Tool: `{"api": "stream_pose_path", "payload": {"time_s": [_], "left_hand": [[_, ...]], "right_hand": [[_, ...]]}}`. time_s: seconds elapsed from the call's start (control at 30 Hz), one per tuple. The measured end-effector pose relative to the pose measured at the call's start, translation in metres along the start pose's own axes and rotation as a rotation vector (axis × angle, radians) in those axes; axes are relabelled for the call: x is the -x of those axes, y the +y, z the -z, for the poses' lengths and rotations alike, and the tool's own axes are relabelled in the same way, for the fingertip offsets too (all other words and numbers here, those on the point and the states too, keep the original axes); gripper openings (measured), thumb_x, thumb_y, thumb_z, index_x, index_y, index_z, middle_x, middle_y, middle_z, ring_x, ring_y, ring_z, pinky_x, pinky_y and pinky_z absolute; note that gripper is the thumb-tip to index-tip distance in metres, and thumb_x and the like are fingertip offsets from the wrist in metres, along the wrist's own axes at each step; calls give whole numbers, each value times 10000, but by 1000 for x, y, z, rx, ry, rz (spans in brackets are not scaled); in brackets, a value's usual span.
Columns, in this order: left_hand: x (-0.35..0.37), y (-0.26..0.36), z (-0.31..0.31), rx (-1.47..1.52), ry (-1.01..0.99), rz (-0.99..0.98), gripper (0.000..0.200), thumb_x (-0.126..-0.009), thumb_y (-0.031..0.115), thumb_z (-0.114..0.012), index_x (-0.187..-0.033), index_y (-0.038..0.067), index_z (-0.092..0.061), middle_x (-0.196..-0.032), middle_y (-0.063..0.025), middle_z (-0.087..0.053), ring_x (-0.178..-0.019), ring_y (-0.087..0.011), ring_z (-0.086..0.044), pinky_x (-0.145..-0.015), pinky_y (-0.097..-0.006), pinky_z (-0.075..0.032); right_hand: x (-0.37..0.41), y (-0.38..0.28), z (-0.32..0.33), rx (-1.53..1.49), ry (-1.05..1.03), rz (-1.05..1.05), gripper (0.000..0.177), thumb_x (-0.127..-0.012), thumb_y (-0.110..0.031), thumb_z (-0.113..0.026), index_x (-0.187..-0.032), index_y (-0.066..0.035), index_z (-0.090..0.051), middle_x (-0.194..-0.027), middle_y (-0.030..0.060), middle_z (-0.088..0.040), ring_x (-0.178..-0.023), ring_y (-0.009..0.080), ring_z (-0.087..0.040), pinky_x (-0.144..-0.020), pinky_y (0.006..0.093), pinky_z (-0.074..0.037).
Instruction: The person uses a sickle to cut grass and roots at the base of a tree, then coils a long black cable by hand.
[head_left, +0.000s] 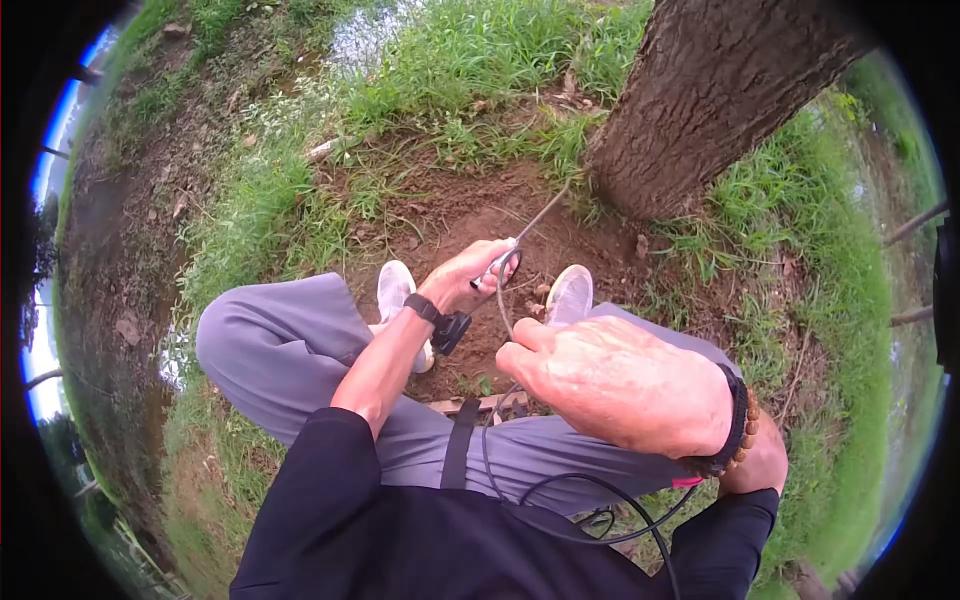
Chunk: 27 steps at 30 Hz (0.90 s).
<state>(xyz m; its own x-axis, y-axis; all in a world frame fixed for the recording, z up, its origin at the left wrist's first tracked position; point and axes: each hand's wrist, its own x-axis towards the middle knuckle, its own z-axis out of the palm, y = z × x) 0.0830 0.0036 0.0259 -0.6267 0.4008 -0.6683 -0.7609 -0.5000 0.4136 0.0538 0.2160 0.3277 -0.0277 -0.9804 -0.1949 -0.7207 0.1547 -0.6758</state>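
Observation:
A thin grey-brown cord (543,214) runs taut from the foot of the tree trunk (700,110) to my left hand (468,274). That hand is closed round a small thing with a dark loop (512,264), its kind too covered by the fingers to make out. From there the cord bends down toward my right hand (625,385), which pinches it between thumb and forefinger, nearer the camera. A dark watch-like device sits on my left wrist, and a black band with brown beads circles the right one.
Bare brown soil (450,215) lies between my shoes and the tree, with grass (500,50) around it. A black cable (610,490) loops over my lap. My knees are spread in grey trousers (280,325). Water (365,40) shows at the top.

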Motion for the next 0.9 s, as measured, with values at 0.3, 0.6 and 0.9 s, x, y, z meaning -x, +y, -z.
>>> {"api": "stream_pose_path", "payload": {"time_s": [0.3,0.6,0.9], "left_hand": [[-9,17,18,-165,441,-336,359,-975,362,-465,-791,55,-490,-555,34,-409,-401,-72,-351,-353,-227,-290],[-42,45,16,11,170,-323,358,-971,386,-482,-839,54,-496,-552,57,-376,-410,-49,-337,-359,-200,-285],[-19,49,93,236,485,-305,354,-956,376,-484,-803,57,-465,-560,53,-377,-407,-51,-323,-352,-214,-266]], "right_hand": [[7,2,-4,-4,46,-17,153,-784,-26,-545,-913,48,-511,-839,193,-570,-768,340,-639,-648,414,-516],[4,4,1,-25,-26,-18,165,-785,-46,-533,-928,5,-467,-858,147,-511,-782,321,-614,-642,405,-491],[6,3,0,-17,-23,-54,151,-791,-43,-534,-927,1,-484,-857,139,-510,-783,309,-617,-629,397,-491]]}}
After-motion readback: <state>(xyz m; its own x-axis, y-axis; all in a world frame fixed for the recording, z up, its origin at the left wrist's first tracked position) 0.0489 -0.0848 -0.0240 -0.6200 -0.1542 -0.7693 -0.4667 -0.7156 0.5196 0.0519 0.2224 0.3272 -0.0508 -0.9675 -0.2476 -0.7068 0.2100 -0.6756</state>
